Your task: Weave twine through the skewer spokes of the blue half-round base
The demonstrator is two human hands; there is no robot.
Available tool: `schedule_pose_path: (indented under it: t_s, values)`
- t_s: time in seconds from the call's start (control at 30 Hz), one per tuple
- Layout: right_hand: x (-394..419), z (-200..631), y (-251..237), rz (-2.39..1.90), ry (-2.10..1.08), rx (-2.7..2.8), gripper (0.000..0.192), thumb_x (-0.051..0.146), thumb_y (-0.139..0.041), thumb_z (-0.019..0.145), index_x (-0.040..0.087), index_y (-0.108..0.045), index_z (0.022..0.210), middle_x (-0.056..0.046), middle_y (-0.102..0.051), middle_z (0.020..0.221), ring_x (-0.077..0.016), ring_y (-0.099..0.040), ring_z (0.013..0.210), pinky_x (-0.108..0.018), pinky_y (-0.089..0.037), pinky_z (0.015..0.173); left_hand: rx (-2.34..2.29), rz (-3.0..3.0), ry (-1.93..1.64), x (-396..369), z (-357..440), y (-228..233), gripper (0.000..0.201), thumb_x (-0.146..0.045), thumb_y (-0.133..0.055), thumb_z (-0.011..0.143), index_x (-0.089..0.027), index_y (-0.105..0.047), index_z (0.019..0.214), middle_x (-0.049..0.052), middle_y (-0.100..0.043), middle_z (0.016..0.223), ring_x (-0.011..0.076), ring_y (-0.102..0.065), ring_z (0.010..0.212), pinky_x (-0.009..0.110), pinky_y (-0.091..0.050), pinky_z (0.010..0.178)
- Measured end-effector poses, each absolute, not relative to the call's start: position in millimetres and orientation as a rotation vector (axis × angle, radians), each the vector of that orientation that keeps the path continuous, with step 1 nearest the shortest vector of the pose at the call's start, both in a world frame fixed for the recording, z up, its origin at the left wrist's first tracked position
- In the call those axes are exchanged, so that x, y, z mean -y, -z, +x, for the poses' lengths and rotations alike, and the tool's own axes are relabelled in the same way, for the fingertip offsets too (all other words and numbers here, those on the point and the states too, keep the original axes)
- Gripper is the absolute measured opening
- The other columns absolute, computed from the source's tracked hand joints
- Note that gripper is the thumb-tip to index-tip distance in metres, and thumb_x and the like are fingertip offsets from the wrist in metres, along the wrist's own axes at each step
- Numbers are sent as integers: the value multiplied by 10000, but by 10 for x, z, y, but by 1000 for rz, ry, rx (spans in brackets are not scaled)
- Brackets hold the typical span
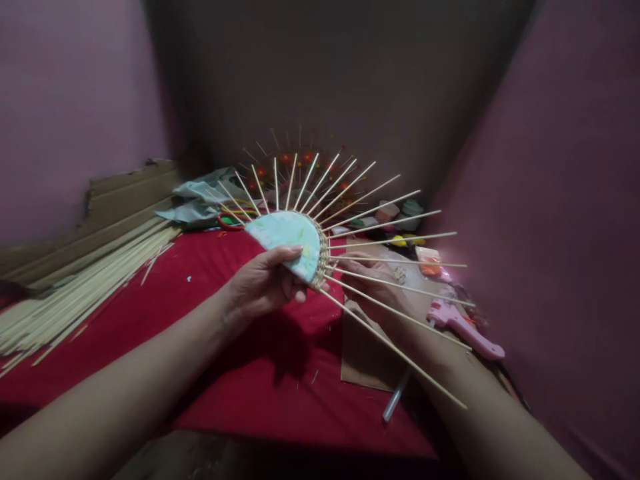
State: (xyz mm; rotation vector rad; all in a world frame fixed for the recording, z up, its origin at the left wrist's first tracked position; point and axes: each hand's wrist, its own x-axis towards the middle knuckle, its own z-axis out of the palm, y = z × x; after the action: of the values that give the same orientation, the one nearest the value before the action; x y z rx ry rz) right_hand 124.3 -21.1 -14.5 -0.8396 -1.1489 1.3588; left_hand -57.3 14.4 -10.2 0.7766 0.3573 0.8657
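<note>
My left hand (267, 280) grips a pale blue half-round piece (287, 230) by its lower edge, thumb on top and fingers underneath. Thin wooden sticks (377, 237) fan out from its curved side. Beige twine (324, 257) is woven between the sticks along that curve. Behind the lower right sticks is my right hand (367, 277), its fingertips drawn together close to the woven edge. What those fingers pinch is partly hidden by the sticks. A small beige tangle (399, 275) shows beside the right hand.
Many loose sticks (95, 290) lie on the red cloth (240, 393) at left, by folded cardboard (130, 190). Red-handled scissors (233, 219) lie behind. At right are a pink glue gun (465, 327), a glue stick (395, 400) and a cardboard sheet (363, 357). A decorated fan-shaped piece (300, 159) stands at back.
</note>
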Motion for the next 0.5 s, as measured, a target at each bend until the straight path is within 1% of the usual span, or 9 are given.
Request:
schedule_pose_path:
  t_s: [0.07,0.1,0.17,0.23,0.37,0.5]
  values:
    - [208,1218,168,-894,-1287,1141,124,277,-689,669,185,-679,753,15,-634,698,-80,-509,559,-225,-421,584,-357,789,-803,-122,-549,137,168,-116,-494,789,-58,-595,909,112,-669,691,216,-640,532,274,-526,385]
    - [209,1206,175,-917,-1279,1140,133,268,-696,655,186,-685,760,3,-655,736,-99,-550,610,-243,-442,633,-356,788,-778,-112,-538,149,164,-119,-498,788,-50,-601,896,118,-671,694,219,-641,536,279,-528,391]
    - [215,1189,183,-952,-1277,1131,143,273,-702,636,188,-691,751,-10,-675,772,-129,-594,679,-263,-457,674,-348,781,-764,-98,-521,161,168,-125,-505,790,-47,-611,894,120,-673,703,223,-644,555,288,-532,404]
    - [229,1176,182,-971,-1292,1125,156,302,-694,644,195,-690,757,-12,-681,795,-139,-606,701,-262,-457,659,-349,776,-784,-91,-512,157,181,-122,-506,789,-54,-615,917,121,-677,730,226,-648,594,305,-541,441]
    - [262,1159,153,-979,-1338,1130,144,305,-652,692,182,-682,759,-8,-677,760,-124,-587,670,-252,-445,644,-362,766,-848,-79,-493,131,218,-110,-509,775,-53,-615,955,147,-674,859,240,-647,717,368,-556,598]
    - [266,1151,134,-935,-1322,1155,109,264,-649,690,175,-689,739,-2,-667,717,-118,-564,648,-241,-441,647,-382,743,-930,-58,-473,117,199,-73,-520,750,-81,-621,922,112,-672,842,211,-632,687,381,-549,650]
